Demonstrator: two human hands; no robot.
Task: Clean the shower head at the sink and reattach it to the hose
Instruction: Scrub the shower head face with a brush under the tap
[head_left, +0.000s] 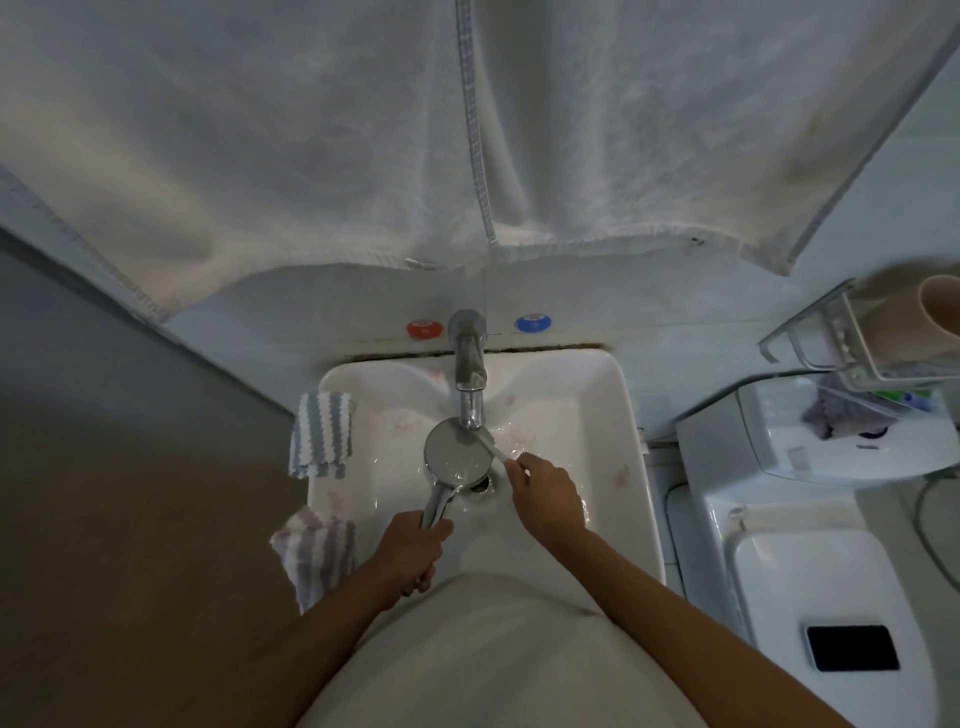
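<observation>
At frame centre, a small white brush (492, 448) is pinched by the right hand (545, 501), bristles on the shower head (458, 453) rim. Its handle, running toward lower left, is gripped by the left hand (415, 543), over the sink (631, 415) beneath the tap (470, 374).

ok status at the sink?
Left hand grips shower head handle. Right hand holds small brush at its rim, under tap. Nothing blocking.

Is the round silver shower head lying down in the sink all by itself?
No, the left hand grips the handle of the round silver shower head and holds it under the chrome tap.
</observation>
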